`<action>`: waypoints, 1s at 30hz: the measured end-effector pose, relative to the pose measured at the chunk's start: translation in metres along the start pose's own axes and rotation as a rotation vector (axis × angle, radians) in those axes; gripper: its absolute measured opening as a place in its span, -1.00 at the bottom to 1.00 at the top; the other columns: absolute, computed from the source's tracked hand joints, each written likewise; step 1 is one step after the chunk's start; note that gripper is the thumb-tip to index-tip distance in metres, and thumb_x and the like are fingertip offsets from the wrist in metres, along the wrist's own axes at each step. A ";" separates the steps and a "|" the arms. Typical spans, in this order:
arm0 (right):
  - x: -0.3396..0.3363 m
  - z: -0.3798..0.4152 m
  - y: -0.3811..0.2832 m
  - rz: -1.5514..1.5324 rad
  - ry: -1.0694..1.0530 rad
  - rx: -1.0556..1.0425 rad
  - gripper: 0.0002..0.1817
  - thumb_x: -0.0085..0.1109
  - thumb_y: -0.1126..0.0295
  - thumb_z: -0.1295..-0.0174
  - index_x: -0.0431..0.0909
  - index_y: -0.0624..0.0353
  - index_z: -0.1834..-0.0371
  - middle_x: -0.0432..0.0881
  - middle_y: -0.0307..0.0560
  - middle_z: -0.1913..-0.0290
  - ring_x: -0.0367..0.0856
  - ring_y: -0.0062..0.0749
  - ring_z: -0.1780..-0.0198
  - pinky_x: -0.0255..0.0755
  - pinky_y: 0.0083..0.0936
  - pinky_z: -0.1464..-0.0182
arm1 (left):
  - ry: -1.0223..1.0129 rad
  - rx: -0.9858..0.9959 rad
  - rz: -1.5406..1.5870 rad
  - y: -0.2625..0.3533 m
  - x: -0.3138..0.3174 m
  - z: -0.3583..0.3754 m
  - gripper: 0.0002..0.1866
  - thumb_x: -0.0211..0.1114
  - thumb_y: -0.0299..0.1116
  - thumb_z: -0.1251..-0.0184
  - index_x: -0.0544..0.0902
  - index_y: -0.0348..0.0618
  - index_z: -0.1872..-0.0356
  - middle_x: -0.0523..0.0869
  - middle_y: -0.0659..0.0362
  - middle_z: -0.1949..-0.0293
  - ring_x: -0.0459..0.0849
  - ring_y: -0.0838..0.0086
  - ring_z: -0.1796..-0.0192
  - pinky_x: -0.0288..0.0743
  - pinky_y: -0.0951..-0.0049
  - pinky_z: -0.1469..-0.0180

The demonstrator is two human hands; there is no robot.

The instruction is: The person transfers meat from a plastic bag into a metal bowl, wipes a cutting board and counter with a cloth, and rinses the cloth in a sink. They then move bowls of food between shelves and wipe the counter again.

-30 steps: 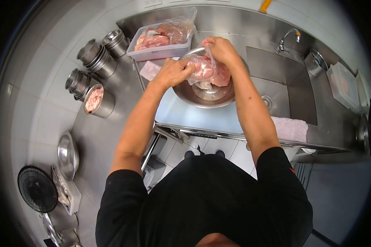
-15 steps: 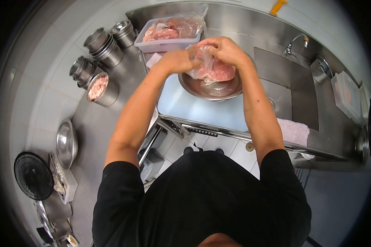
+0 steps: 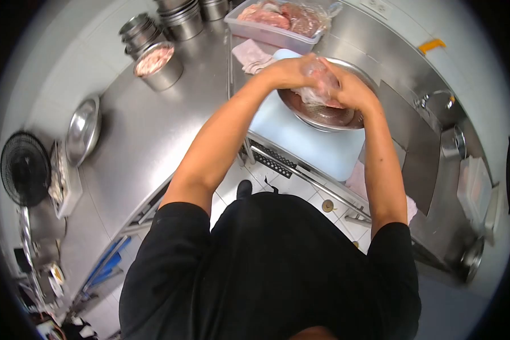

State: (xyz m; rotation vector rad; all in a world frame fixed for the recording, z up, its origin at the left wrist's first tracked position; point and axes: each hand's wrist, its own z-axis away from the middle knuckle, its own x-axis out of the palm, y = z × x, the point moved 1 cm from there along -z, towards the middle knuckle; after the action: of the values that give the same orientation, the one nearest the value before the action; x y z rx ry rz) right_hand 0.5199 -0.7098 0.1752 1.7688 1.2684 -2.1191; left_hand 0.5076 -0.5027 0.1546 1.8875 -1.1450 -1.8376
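Observation:
A clear plastic bag with pink raw meat (image 3: 318,85) is held over a steel bowl (image 3: 330,117). My left hand (image 3: 297,72) grips the bag from the left, its fingers smeared by motion. On the other side my right hand (image 3: 354,90) is closed around the bag, its thumb side toward the left hand. The lower end of the bag hangs inside the bowl's rim. How much meat lies in the bowl is hidden by hands and bag. Under the bowl is a light blue cutting board (image 3: 300,141).
A plastic tub (image 3: 272,35) of bagged meat stands behind, near a pink cloth (image 3: 251,55). At left are stacked steel pots (image 3: 181,22), a pot of pale meat pieces (image 3: 163,75) and an empty bowl (image 3: 84,131). A sink (image 3: 413,153) with a faucet (image 3: 422,102) lies right.
The camera view has turned, so the counter and bowl appear shifted. The bag and both hands have moved together, and less of the meat shows between them now.

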 end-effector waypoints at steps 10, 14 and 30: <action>0.002 -0.001 -0.001 0.038 -0.127 0.001 -0.23 0.16 0.55 -0.14 0.17 0.15 -0.49 0.41 0.11 -0.33 0.42 -0.17 -0.31 0.22 -0.40 -0.37 | 0.681 -0.095 0.365 -0.003 0.006 0.030 -0.69 0.23 -0.19 -0.20 0.72 -0.22 0.22 0.77 0.01 0.29 0.74 0.22 0.18 0.57 0.22 0.11; 0.009 0.000 0.012 0.023 -0.184 -0.119 -0.28 0.17 0.55 -0.14 0.25 0.16 -0.45 0.38 0.07 -0.36 0.37 -0.20 -0.35 0.18 -0.43 -0.41 | 0.702 0.017 1.117 -0.020 0.002 0.092 -0.74 0.27 -0.28 -0.24 0.69 -0.23 0.15 0.73 0.16 0.19 0.68 0.45 0.12 0.53 0.38 0.05; 0.016 -0.027 -0.013 0.110 -0.342 -0.151 -0.08 0.37 0.44 0.17 0.19 0.21 -0.39 0.43 0.16 -0.29 0.37 -0.01 -0.33 0.26 -0.23 -0.35 | 1.494 -1.049 1.430 -0.246 0.123 0.576 -0.71 0.06 -0.17 -0.46 0.53 -0.01 -0.07 0.58 0.19 0.28 0.59 0.38 0.23 0.64 0.04 -0.01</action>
State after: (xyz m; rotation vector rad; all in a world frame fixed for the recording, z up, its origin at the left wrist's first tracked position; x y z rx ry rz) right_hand 0.5283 -0.6774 0.1685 1.3136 1.1741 -2.0877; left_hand 0.0412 -0.2386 -0.1920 0.7321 -0.3785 0.0890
